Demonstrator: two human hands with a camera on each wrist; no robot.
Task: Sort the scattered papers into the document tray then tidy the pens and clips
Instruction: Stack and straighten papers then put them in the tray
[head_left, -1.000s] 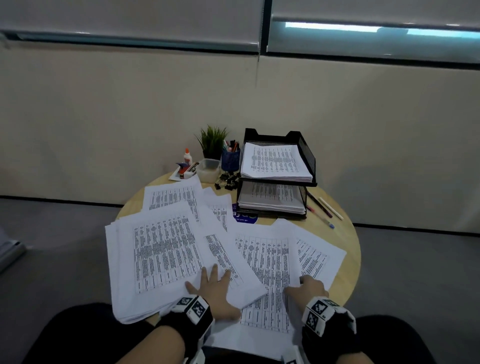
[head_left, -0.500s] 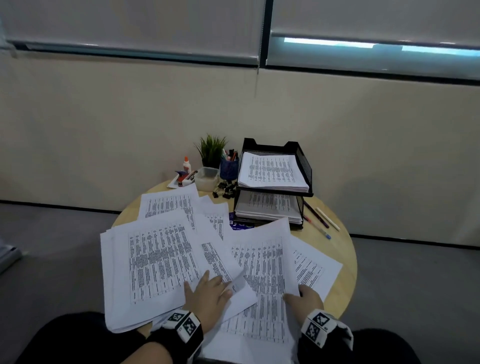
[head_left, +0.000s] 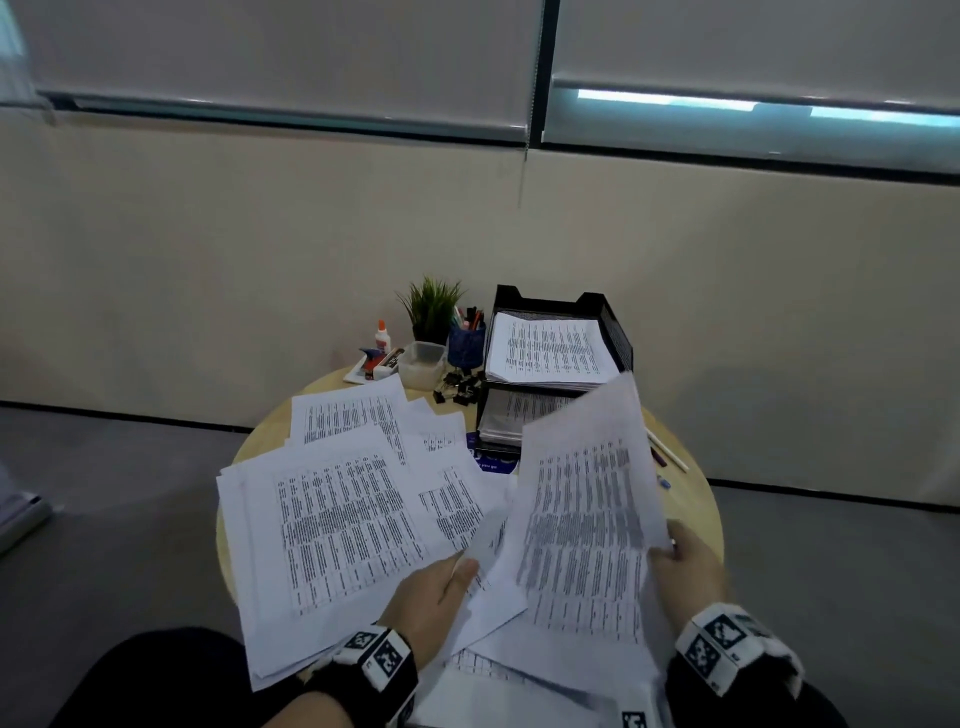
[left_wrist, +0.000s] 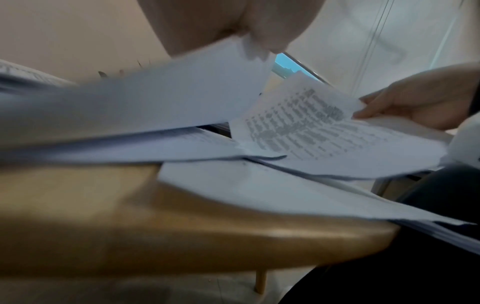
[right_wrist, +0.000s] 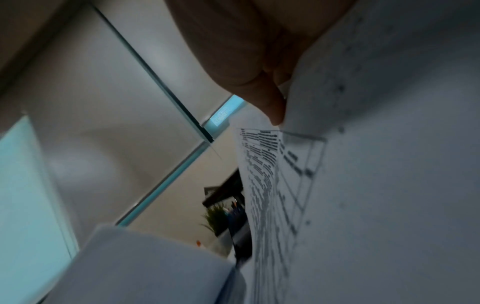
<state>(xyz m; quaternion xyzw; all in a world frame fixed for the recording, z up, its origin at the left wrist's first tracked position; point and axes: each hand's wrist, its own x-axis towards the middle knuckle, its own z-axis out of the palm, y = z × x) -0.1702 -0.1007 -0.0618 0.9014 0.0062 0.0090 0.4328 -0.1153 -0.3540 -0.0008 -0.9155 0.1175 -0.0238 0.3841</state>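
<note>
Printed papers (head_left: 343, 519) lie scattered over the round wooden table (head_left: 701, 514). My right hand (head_left: 667, 548) grips the right edge of a sheet (head_left: 582, 519) and holds it tilted up off the table; the right wrist view shows the thumb (right_wrist: 270, 98) pressed on that sheet (right_wrist: 389, 164). My left hand (head_left: 462, 569) pinches the near corner of the left stack, raised slightly, which shows blurred under that hand (left_wrist: 249, 39) as a paper stack (left_wrist: 155, 102). The black two-tier document tray (head_left: 615, 332) at the back holds papers on both levels. Pens (head_left: 670, 454) lie right of it and black clips (head_left: 457, 391) left of it.
A blue pen cup (head_left: 466, 343), small plant (head_left: 431, 306), clear tub (head_left: 423, 358), glue bottle (head_left: 383, 336) and stapler (head_left: 382, 359) stand at the table's back left. More sheets overhang the near table edge (left_wrist: 207, 232) onto my lap.
Both hands lay flat on the papers before. Now the right hand has lifted a sheet up and the left hand has taken hold of a stack corner.
</note>
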